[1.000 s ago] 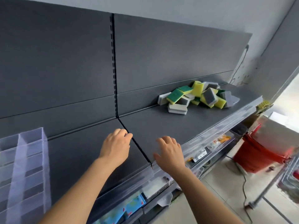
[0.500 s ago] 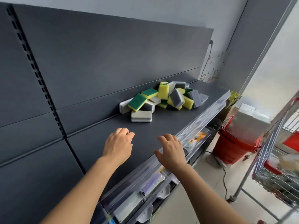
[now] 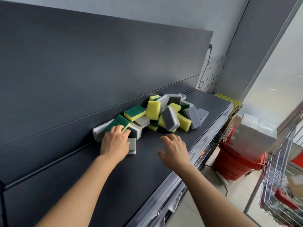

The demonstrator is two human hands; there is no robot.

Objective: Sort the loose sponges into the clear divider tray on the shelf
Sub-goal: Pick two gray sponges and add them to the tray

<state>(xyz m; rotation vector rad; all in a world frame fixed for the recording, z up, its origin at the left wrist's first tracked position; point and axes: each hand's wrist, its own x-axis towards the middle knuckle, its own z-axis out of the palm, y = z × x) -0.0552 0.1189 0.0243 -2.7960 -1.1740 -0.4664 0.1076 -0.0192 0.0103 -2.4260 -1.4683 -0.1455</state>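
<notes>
A heap of loose sponges [image 3: 165, 112], some yellow with green tops and some grey and white, lies against the back panel of the dark shelf [image 3: 147, 169]. My left hand [image 3: 115, 142] has reached the heap's left end. Its fingers curl over a green-topped sponge [image 3: 117, 122], with the thumb against that sponge's right edge. A grey and white sponge [image 3: 132, 145] lies flat just under and to the right of this hand. My right hand [image 3: 174, 149] hovers over the bare shelf in front of the heap, fingers spread, holding nothing. The clear divider tray is out of view.
The shelf's front edge carries a clear plastic strip [image 3: 193, 154]. To the right on the floor stand stacked red baskets [image 3: 236, 163] with a white box on top, and a wire trolley [image 3: 282, 190]. Yellow sponge packs [image 3: 227, 99] sit past the shelf's right end.
I have turned right along the shelf, so the divider tray has left the view. Both hands moved forward to the heap; the left hand now holds the green-topped sponge.
</notes>
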